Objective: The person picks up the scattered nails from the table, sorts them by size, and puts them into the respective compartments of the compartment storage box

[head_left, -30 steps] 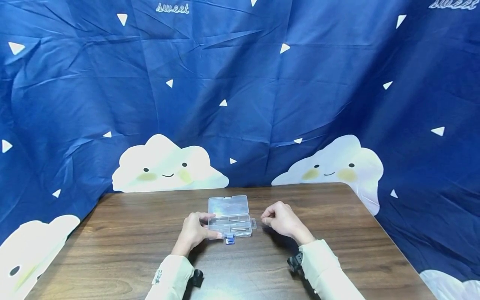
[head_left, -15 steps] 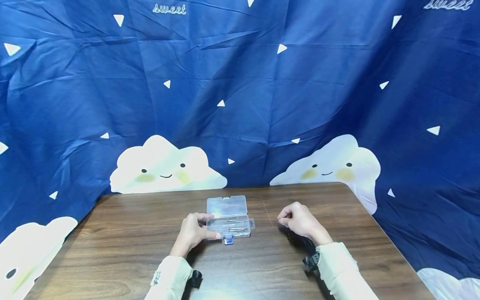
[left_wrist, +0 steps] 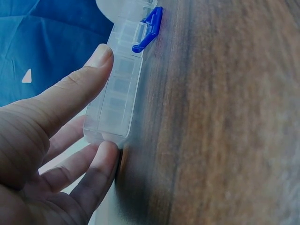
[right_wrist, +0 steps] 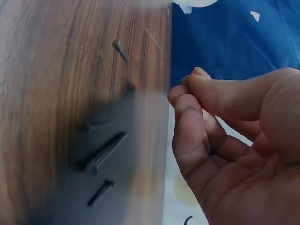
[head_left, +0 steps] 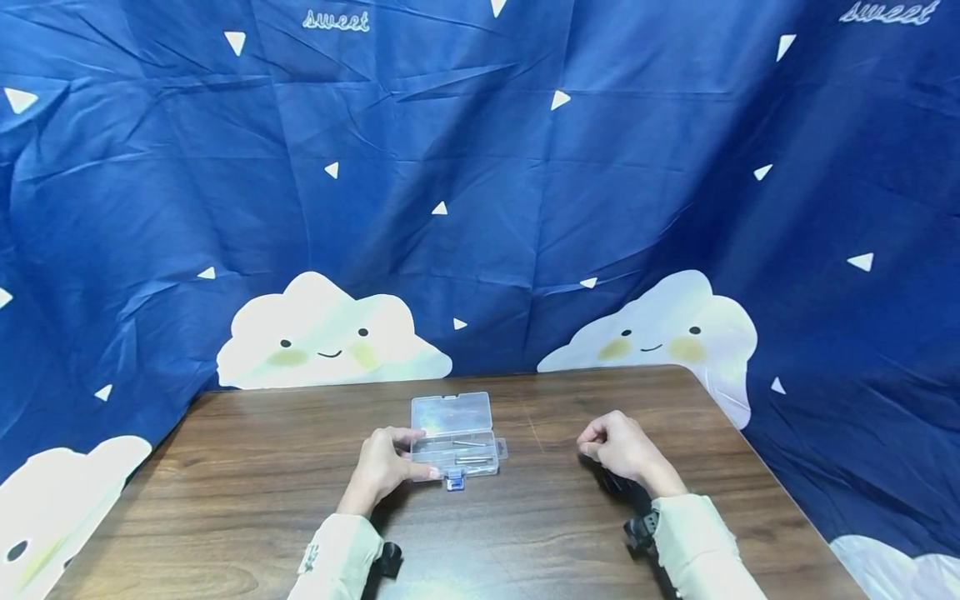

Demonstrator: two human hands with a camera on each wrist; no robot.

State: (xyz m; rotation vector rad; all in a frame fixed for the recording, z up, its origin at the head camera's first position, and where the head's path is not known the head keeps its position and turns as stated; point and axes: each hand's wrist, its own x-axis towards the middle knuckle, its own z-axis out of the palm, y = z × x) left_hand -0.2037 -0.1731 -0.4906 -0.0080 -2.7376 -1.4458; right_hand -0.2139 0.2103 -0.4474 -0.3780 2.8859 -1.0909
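Now a clear plastic compartment box (head_left: 433, 459) stands lid-up on the brown wood-grain table (head_left: 285, 475), its left end held between thumb and fingers of the left hand (head_left: 381, 461).
Slim silvery metal pieces (head_left: 472, 460) lie inside and a blue plastic latch (head_left: 455, 482) juts from the near side; well to the right, thumb and fingertips of the right hand (head_left: 622, 446) meet near dark, blurred metal screws (right_wrist: 108, 152), any held item impossible to tell.
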